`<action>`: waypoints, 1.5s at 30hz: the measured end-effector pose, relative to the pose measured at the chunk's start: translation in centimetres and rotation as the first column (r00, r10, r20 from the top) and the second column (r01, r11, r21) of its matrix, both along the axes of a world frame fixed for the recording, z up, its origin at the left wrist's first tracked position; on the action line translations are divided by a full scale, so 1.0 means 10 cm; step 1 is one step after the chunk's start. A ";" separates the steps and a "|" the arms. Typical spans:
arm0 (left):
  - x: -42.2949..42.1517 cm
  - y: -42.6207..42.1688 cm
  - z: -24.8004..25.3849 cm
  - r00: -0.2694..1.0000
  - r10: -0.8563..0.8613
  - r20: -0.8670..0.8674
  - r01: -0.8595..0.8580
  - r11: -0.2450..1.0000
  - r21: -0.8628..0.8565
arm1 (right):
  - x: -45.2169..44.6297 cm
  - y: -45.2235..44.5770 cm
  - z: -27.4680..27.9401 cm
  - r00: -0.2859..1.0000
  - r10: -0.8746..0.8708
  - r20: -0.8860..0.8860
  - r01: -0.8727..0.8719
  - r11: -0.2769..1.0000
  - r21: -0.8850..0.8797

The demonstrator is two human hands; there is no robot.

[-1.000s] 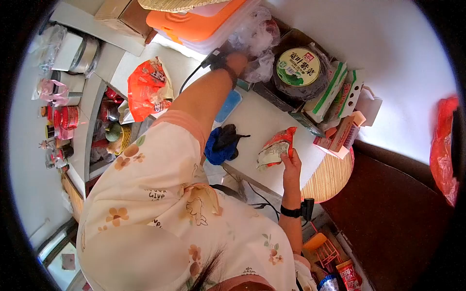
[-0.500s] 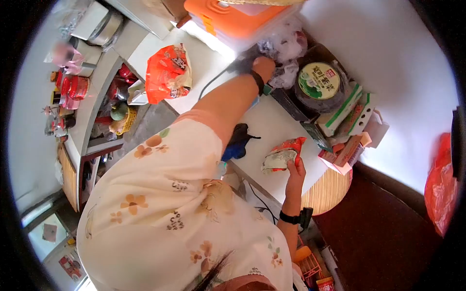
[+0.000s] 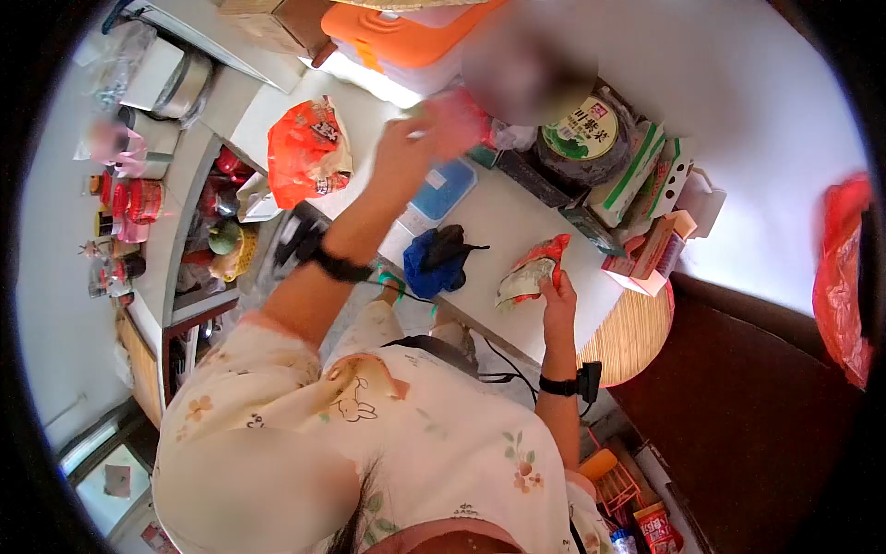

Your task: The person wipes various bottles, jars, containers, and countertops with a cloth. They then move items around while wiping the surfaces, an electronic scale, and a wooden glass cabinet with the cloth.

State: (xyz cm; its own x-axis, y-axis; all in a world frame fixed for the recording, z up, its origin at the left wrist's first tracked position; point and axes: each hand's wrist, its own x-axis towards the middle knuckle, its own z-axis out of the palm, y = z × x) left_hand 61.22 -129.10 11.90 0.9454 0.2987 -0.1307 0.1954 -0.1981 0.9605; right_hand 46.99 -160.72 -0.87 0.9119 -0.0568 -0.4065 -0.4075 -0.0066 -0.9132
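Observation:
My left hand [image 3: 402, 155] is closed on a reddish-pink thing [image 3: 457, 125], too smeared by motion to name, over the back of the white table. My right hand [image 3: 557, 300] pinches the edge of a red and silver packet [image 3: 531, 272], crumpled and held low over the table's front. Between the hands lie a blue lidded box [image 3: 445, 191] and a dark blue cloth-like bundle [image 3: 436, 263]. Left of my left hand stands an orange-red plastic bag [image 3: 305, 152].
A dark box holds a round labelled package [image 3: 583, 134], with several cartons [image 3: 637, 175] beside it. An orange-lidded bin [image 3: 406, 37] stands at the back. A round woven stool top [image 3: 632, 337] adjoins the table. Jars [image 3: 145, 198] line the left shelf.
My left hand has drawn back from beside the dark box, toward the left, bringing out the reddish thing. The blue box is now uncovered. My right hand keeps the packet nearly in place.

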 end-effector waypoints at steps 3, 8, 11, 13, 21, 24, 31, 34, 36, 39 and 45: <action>-0.53 0.78 -0.17 0.989 0.140 -0.043 -0.136 0.987 0.081 | 0.00 -0.04 -0.10 1.000 0.020 0.000 -0.020 1.000 0.000; -0.90 1.96 -0.73 0.928 0.361 -0.091 -0.370 0.920 -0.130 | 0.04 0.00 -0.11 1.000 0.020 -0.004 -0.020 1.000 0.014; -0.79 2.23 -1.08 0.869 0.494 -0.030 -0.489 0.849 -0.199 | 0.03 -0.01 -0.13 0.999 0.045 -0.007 -0.045 0.999 -0.014; -0.76 2.44 -1.45 0.881 0.471 -0.048 -0.460 0.828 -0.322 | 0.04 0.01 -0.17 1.000 0.028 0.013 -0.028 0.999 0.023; -0.75 2.09 -1.92 0.924 0.382 -0.008 -0.323 0.791 0.519 | 0.07 0.10 -0.06 0.998 0.051 -0.038 -0.052 0.999 -0.014; -0.66 1.22 -1.41 0.991 0.054 0.121 -0.106 0.873 0.477 | 0.08 0.13 -0.05 0.998 0.020 -0.054 -0.021 0.999 -0.027; 0.25 -0.98 -0.64 0.748 -0.639 0.179 0.477 0.706 0.524 | 0.00 0.04 -0.17 0.999 0.031 -0.025 -0.034 0.992 -0.125; 0.61 -1.67 -0.65 0.788 -0.614 0.052 0.446 0.626 0.640 | -0.10 -0.01 -0.23 1.000 0.012 -0.015 -0.013 0.994 -0.111; 0.79 -1.92 -0.82 0.837 -0.547 -0.003 0.367 0.557 0.745 | -0.17 -0.05 -0.27 0.999 -0.001 -0.044 -0.002 0.997 -0.077; 1.02 -2.08 -1.05 0.863 -0.493 -0.106 0.368 0.473 0.800 | -0.22 -0.07 -0.19 0.997 -0.046 -0.056 0.044 0.998 -0.038; 1.54 -1.81 -0.79 0.886 -0.455 -0.091 0.418 0.698 0.582 | -0.34 -0.28 -0.32 0.997 -0.064 -0.051 0.062 0.997 -0.041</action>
State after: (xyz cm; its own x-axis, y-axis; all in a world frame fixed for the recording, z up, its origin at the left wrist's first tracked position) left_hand 76.57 -147.17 4.00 0.9887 -0.1491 -0.0175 -0.1031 -0.7589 0.6430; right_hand 43.62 -163.47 -4.02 0.8835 -0.1300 -0.4501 -0.4556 -0.0146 -0.8901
